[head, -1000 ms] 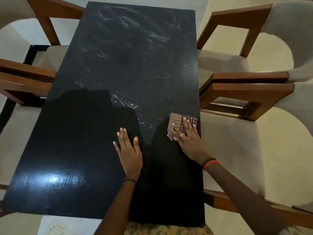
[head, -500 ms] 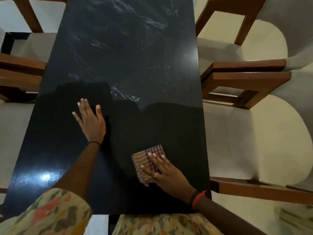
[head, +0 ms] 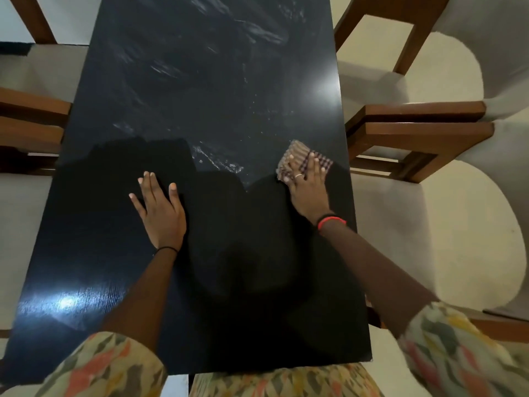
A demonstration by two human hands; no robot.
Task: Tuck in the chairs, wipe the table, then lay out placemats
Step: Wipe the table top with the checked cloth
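Observation:
A long black table (head: 200, 81) fills the middle of the view, with pale wipe streaks on its far half. My right hand (head: 310, 193) presses flat on a folded checked cloth (head: 297, 156) near the table's right edge. My left hand (head: 160, 213) lies palm down on the tabletop, fingers spread, holding nothing. Two wooden chairs with grey seats (head: 415, 138) stand along the right side, their seats pushed under the table edge. No placemats show.
More wooden chair frames (head: 31, 121) line the left side of the table. Pale floor shows at the upper right. A bright light reflection (head: 65, 303) sits on the near left tabletop. My patterned sleeves fill the bottom corners.
My right hand has slid the cloth from the near middle of the table forward and right, to the right edge. My left hand shifted slightly right, still flat on the table.

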